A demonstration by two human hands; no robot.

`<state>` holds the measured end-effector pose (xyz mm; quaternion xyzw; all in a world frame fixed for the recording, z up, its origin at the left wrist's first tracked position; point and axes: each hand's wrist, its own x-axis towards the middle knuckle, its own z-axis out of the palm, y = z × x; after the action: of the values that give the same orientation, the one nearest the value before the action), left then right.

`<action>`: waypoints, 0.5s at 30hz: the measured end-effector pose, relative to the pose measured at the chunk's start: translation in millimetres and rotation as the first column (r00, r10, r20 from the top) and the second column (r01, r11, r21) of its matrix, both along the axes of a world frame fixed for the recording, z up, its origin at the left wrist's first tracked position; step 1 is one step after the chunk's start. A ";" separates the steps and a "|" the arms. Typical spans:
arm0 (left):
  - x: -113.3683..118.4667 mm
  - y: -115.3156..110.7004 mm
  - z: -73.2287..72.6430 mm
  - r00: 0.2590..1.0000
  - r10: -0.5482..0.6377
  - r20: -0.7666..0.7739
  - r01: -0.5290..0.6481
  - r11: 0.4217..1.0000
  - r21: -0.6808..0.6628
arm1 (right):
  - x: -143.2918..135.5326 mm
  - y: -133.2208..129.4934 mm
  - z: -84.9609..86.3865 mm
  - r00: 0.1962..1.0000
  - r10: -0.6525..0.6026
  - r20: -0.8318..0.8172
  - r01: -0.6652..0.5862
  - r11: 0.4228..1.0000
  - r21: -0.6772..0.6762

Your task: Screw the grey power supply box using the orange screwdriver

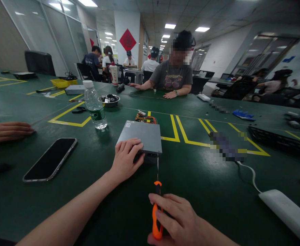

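A grey metal computer power supply [142,135] lies flat on the green table, its bundle of coloured cables [147,118] at the far side. My left hand [126,155] grips its near left edge, fingers on the top face and thumb against the near side. In my right hand [175,218] is an orange and black screwdriver [157,218], held by the handle. Its thin shaft points away from me, and the tip meets the power supply's near right corner. Whether the tip sits in a screw is too small to tell.
Left of the power supply stand a water bottle [95,106] and a metal bowl [110,100]; a phone [51,159] lies nearer. Another person's hand [9,132] rests at far left. A white power strip [288,212] with a cord lies right. A person [174,73] sits opposite.
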<state>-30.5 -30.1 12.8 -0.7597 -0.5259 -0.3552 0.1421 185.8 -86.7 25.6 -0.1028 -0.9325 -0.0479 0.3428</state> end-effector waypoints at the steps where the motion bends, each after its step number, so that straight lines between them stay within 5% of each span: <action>1: 0.1 -0.1 0.1 1.000 0.000 0.000 0.000 1.000 -0.002 | -0.3 -0.2 0.4 1.000 -0.008 0.015 0.009 1.000 -0.011; 15: 0.8 -0.5 1.3 1.000 0.004 -0.001 -0.004 1.000 0.013 | -4.8 -2.8 4.9 0.998 -0.057 0.012 0.058 0.997 -0.046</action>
<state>-29.7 -30.6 14.1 -0.7577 -0.5250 -0.3581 0.1482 181.0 -89.5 30.5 -0.1373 -0.9318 -0.0367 0.3339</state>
